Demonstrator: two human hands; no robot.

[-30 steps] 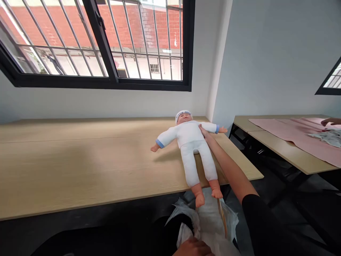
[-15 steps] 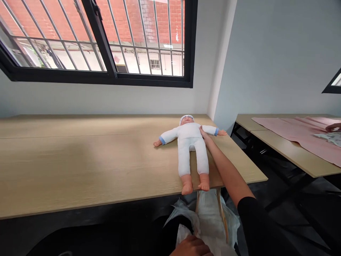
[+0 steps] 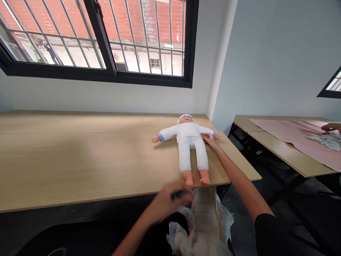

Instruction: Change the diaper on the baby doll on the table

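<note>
Your work centres on the soft-bodied baby doll in a white suit with blue cuffs and a patterned white cap. It lies on its back on the pale wood-grained table, head away from you, arms out to its sides, feet at the front edge. Judging by that pose, the laying-down looks largely done, and the suit and cap are on.

Your right hand is not yet off it: the fingers are loosely extended, not pinching, against the doll's side below the outstretched arm. Your left hand is blurred just by the doll's feet, thumb apart from the fingers and apparently holding nothing; you cannot tell whether it touches a foot. Whether any straightening is left, the view does not settle.

Below the doll's feet, crumpled whitish translucent plastic sits off the table. Well to the right of the doll, another person's hand is over a smooth pink cloth.
</note>
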